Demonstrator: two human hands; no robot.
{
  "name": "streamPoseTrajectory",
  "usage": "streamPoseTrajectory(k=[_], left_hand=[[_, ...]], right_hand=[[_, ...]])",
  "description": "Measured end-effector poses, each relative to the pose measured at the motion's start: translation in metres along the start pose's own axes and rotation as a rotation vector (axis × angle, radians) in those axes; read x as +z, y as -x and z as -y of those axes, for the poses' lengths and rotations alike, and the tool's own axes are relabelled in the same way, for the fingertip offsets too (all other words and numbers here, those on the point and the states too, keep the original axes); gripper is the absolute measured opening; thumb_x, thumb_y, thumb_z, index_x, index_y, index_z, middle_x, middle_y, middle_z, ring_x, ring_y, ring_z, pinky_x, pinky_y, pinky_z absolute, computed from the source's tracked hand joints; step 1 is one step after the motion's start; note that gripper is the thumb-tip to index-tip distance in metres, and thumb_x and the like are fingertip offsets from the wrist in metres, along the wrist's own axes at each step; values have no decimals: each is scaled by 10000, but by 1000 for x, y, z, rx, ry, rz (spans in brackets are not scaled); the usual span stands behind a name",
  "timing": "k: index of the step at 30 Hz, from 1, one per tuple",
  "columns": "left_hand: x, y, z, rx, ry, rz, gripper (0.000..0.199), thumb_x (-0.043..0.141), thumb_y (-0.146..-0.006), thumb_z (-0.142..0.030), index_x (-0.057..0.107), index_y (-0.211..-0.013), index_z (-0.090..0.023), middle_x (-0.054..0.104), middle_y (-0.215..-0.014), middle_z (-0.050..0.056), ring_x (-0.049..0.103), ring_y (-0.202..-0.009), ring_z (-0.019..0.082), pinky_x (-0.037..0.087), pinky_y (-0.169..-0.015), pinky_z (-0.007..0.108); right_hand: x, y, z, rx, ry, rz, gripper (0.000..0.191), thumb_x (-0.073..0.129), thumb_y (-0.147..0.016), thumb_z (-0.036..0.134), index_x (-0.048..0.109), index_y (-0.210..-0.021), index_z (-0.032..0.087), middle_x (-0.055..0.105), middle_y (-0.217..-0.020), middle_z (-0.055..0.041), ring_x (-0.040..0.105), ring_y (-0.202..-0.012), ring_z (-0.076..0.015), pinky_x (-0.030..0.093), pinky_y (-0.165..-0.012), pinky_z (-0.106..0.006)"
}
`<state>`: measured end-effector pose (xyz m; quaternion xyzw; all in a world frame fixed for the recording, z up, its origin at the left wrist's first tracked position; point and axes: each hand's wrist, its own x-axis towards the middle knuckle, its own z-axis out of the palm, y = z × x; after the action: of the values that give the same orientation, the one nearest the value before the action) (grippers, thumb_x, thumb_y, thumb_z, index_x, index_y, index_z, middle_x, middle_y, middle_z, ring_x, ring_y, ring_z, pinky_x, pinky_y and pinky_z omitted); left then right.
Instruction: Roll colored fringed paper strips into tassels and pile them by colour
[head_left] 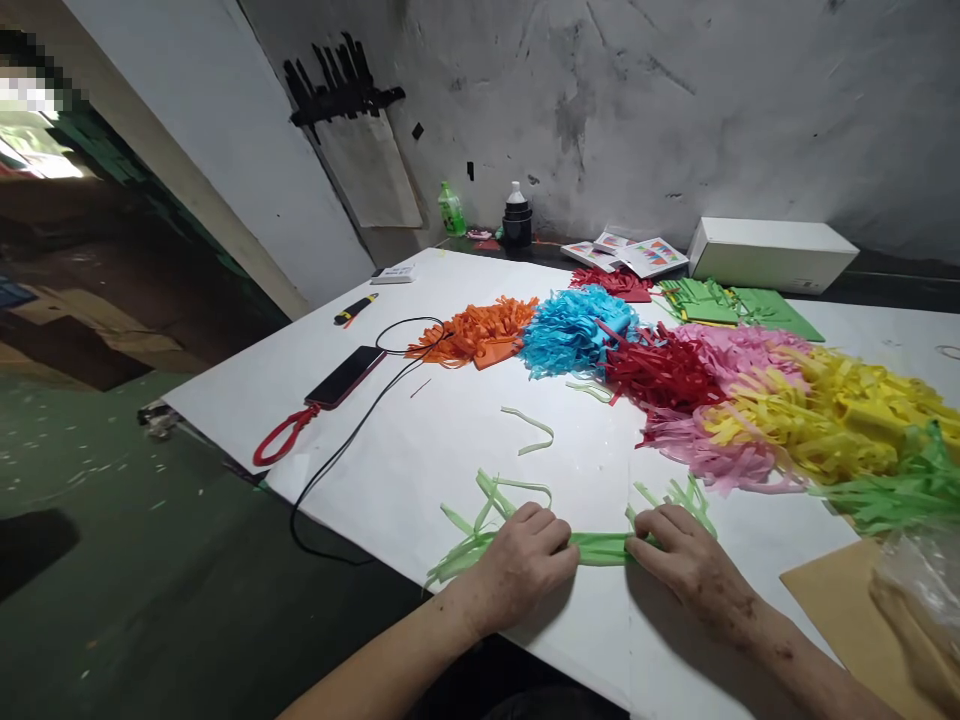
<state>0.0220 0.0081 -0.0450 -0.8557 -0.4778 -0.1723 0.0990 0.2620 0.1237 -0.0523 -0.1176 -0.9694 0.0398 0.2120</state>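
A light green tissue-paper tassel (602, 549) lies across the white table near its front edge, its cut fringes spreading out at both ends. My left hand (525, 560) has its fingers closed around the left part of the band. On the right part, my right hand (686, 560) grips the same tassel with curled fingers. Between the two hands the middle of the band shows flat and folded. A loose pale green strip (531, 430) rests on the table beyond my hands.
Fringed paper bundles in orange (487, 335), blue (577, 330), dark red (660, 370), pink and yellow (862, 410) spread across the table. A phone (346, 378), a black cable (330, 468) and a cutter knife (355, 309) lie left. A white box (772, 250) stands by the wall.
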Motion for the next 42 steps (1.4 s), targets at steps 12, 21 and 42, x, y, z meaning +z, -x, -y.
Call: streamPoseTrajectory(k=[12,21,42], left_hand=[[5,3,-3,-38,4,2,291,368,-961,-75,538,-746,-174,516,-748,40,422,-648,167,365,-599,326],[-6,5,-3,30,38,49,202,436,-902,-56,563,-794,-170,525,-748,42,447,-672,178,361,-606,335],[-1,1,-5,-167,147,82,121,530,-879,-153,534,-760,-178,570,-788,30,482,-733,183,368,-664,339]], right_hand=[[6,2,-2,18,-38,-41,318,346,-949,3,579,-829,182,616,-885,-69,465,-756,-204,361,-680,-331],[-5,0,1,42,-79,44,215,439,-825,20,580,-867,176,599,-929,-84,483,-832,-238,387,-727,-371],[8,-10,17,-8,-30,-61,299,363,-961,41,607,-836,162,576,-789,-51,473,-758,-193,361,-941,-448]])
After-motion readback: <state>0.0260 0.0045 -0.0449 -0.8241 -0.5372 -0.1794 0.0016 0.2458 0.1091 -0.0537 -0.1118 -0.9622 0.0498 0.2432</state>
